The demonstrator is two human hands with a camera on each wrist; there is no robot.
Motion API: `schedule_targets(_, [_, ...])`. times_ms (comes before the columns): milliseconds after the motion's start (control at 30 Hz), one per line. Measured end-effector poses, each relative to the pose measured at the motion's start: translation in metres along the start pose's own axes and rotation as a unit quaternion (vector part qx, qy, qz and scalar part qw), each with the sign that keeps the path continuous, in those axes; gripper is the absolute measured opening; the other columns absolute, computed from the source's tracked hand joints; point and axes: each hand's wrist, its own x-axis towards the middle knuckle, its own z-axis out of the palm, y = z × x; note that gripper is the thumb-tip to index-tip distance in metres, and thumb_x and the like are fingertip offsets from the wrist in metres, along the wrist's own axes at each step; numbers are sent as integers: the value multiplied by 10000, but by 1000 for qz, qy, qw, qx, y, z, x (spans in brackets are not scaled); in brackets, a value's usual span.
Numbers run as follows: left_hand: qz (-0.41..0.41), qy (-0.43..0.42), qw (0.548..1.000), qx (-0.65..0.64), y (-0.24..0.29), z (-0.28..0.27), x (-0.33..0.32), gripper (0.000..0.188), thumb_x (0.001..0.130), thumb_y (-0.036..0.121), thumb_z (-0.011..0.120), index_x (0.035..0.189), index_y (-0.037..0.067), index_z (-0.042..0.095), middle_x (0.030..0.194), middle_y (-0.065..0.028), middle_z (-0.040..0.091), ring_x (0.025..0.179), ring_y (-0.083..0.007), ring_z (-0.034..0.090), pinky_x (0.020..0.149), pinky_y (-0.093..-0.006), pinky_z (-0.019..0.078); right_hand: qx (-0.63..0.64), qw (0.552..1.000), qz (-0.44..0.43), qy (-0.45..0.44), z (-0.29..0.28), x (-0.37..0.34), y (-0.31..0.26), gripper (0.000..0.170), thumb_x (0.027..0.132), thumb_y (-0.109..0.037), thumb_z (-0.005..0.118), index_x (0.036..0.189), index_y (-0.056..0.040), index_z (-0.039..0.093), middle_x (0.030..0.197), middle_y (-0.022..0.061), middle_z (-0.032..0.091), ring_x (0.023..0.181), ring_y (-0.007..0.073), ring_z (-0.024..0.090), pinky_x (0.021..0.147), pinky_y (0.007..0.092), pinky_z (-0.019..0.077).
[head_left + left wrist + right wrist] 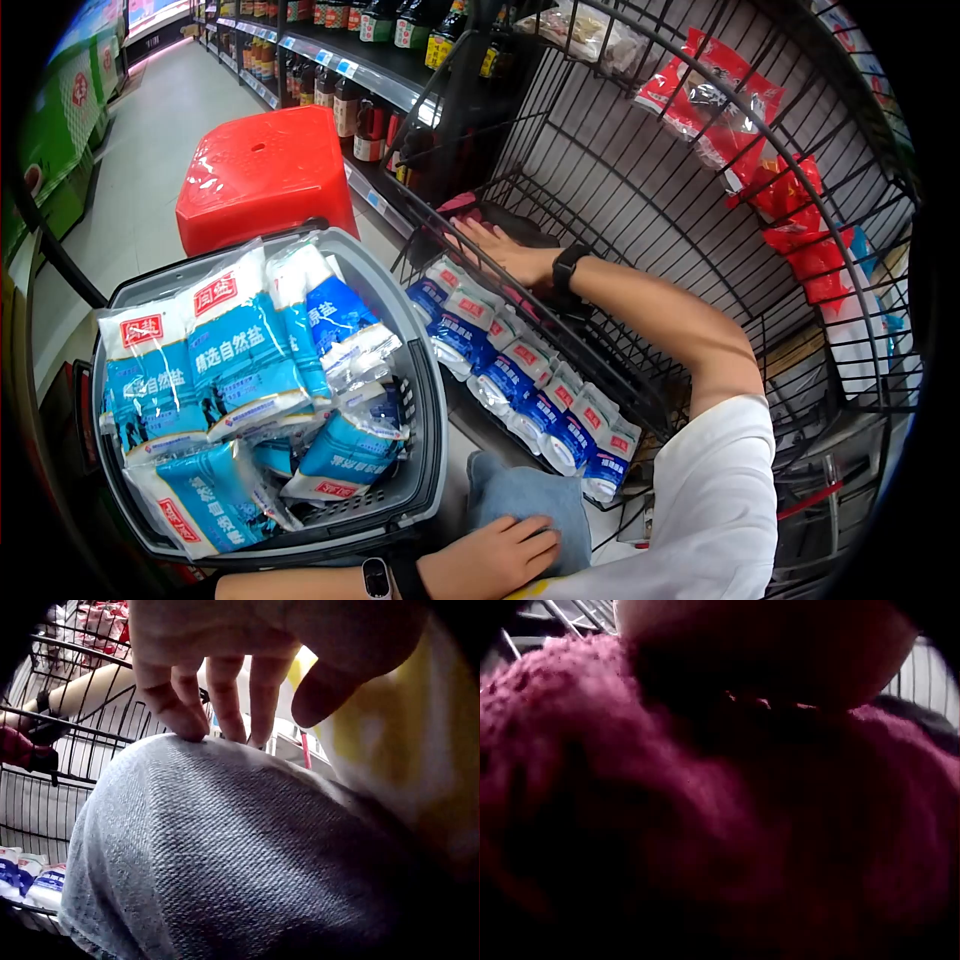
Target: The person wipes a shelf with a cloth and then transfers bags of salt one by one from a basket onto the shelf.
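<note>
My right hand (508,254) reaches into the wire basket of the rack and lies over a maroon cloth (712,795), its fingers extended. The fluffy cloth fills most of the right wrist view, and the hand's underside presses close on it there. A row of blue-and-white salt bags (525,372) stands just below, outside the wire. My left hand (490,562) rests on a denim-covered knee (217,840), fingertips touching the fabric and thumb apart. Left of the knee, a grey shopping basket (432,440) is heaped with teal-and-white salt bags (240,345).
A red plastic stool (262,170) stands behind the grey basket. Shelves of sauce bottles (370,130) line the aisle at the back. Red food packets (715,95) hang or lie beyond the black wire rack (640,190), whose bars surround the right forearm.
</note>
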Motion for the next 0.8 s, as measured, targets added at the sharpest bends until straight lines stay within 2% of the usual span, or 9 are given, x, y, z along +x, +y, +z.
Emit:
schedule_targets(100, [-8,-18,1000,-4,-5,2,4,199,751,195,482,879,59,552,965,-57,504,982,-198,464,777,-296,369,-9,999,0,34,7,-3,6,646,903,-536,124,1413,-149,37,1467,111,-63,1345,307,-77,1067,471,-26])
schedule_targets(133, [3,-90,994,-64,-19,11,7,327,810,220,501,1086,49,537,1173,-107,484,1112,-228,436,831,-315,365,-28,998,6,54,9,-3,9,609,919,-489,136,1411,-140,59,1467,117,-30,1346,311,-55,1070,468,-16])
schedule_targets(167, [2,-92,993,-68,-19,16,4,327,810,220,501,1086,49,537,1173,-108,484,1112,-228,436,831,-315,365,-47,996,11,75,10,-3,13,572,935,-442,147,1410,-131,82,1468,122,4,1348,315,-32,1074,464,-5])
schedule_targets(233, [-20,-30,999,-3,-12,2,9,212,753,194,480,892,55,561,980,-55,506,995,-195,462,787,-293,365,-86,991,9,106,10,-1,25,495,942,-334,237,1401,-168,149,1462,116,92,1346,318,48,1065,508,69])
schedule_targets(433, [-41,-40,998,-18,-14,-2,14,213,756,182,471,890,47,569,994,-61,505,1007,-193,458,782,-293,367,-93,973,67,203,9,-9,71,492,927,-297,278,1381,-130,187,1441,143,157,1323,369,117,1079,429,130])
schedule_targets(567, [-50,-43,998,-10,-14,-2,15,213,756,178,468,891,48,569,1000,-61,503,1008,-193,457,775,-291,369,-127,956,180,194,-6,-13,155,486,931,-304,278,1371,-115,196,1447,135,140,1320,382,115,1079,427,128])
schedule_targets(633, [-40,-33,999,3,-14,0,15,208,754,178,468,884,51,569,983,-54,498,992,-188,459,767,-290,371,-114,955,185,201,-13,-15,186,508,931,-347,277,1383,-143,169,1456,122,117,1320,394,100,1080,424,117])
schedule_targets(667, [-42,-32,999,4,-14,1,15,208,754,178,468,884,51,569,983,-54,498,992,-188,459,767,-290,371,-82,941,266,195,-13,-10,201,541,930,-402,245,1400,-169,112,1468,104,62,1328,394,45,1079,432,96])
schedule_targets(800, [-36,-32,999,14,-13,1,13,185,752,185,470,861,70,566,937,-37,493,962,-176,461,763,-282,364,-70,938,297,167,-14,-10,192,605,913,-494,184,1410,-190,16,1472,93,-51,1336,369,-47,1067,485,49])
